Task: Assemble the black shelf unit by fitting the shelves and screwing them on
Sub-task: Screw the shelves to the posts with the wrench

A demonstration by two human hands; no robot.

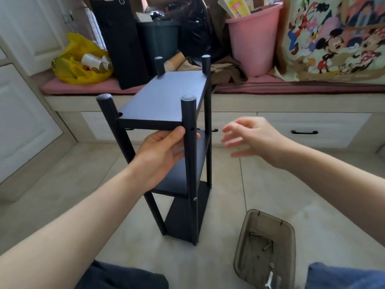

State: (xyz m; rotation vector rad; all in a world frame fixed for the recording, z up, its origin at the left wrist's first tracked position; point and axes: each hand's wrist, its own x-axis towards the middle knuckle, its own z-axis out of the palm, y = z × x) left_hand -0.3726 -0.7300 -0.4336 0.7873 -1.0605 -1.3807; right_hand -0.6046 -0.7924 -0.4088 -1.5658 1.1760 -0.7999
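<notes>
Fingers [180,153], left hand [160,155]: grip shelf unit [164,97] post [190,113] | right hand [250,138]: relaxed, beside

No words or numbers can be read. The yellow bag [83,76] bears dark print too blurred to make out, and the booklet [235,5] in the pink bucket [252,42] shows only smudged marks.

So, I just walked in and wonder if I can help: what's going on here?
A person on the floor is putting together a black shelf unit, which stands upright with three shelves in place. The left hand grips the front post just under the top shelf; a screw hole there looks empty. The right hand is open in the air beside the unit, holding nothing. A tray with loose screws lies on the floor to the right.
</notes>
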